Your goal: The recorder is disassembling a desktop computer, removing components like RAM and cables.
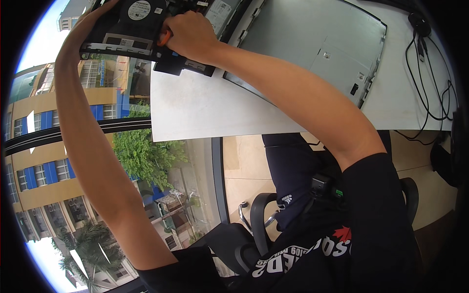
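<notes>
An opened computer case [117,49] lies at the table's far left edge, with black parts inside and a round white label [139,10] on one of them. My right hand [190,34] is over the case, its fingers curled closed around a small orange piece [165,38]; the rest of that piece is hidden by the fingers. Stretched far forward, my left arm reaches the case's left side. Only part of my left hand [103,9] shows at the top edge, and its fingers are out of sight.
A large grey metal panel [312,49] lies on the white table [195,110], to the right of the case. Black cables [425,73] are tangled at the far right. A window [97,124] borders the table's left side. Below the table's front edge is a chair [261,219].
</notes>
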Tool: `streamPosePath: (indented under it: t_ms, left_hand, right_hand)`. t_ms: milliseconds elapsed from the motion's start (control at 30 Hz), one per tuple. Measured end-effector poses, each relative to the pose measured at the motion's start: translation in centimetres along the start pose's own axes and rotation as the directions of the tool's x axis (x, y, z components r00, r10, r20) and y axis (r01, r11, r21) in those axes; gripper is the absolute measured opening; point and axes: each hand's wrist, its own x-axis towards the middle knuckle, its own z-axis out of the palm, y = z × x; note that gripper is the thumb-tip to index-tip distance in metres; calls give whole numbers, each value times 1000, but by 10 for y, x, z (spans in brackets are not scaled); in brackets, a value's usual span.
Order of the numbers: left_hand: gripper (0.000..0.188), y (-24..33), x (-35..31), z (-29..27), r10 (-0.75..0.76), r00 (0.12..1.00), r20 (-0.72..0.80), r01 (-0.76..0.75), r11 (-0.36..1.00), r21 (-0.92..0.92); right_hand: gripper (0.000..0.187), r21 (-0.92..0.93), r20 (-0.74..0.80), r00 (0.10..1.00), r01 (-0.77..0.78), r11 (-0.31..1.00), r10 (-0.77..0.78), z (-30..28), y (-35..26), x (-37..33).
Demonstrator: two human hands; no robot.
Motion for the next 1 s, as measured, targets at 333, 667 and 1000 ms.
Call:
streamPosePath:
  t_ms: [333,667,1000]
  left_hand:
    - [74,1,-5,-5,5,1000,1,-5,1000,30]
    - [83,16,-15,6,92,993,-77,-80,986,146]
    - [74,52,-65,18,213,971,-106,-209,977,42]
  right_hand:
    - [19,60,60,998,-27,998,23,-12,-7,6]
    - [38,252,290,957,-77,965,0,-49,-3,-7]
    - [33,-27,505,860,98,995,-71,-223,0,8]
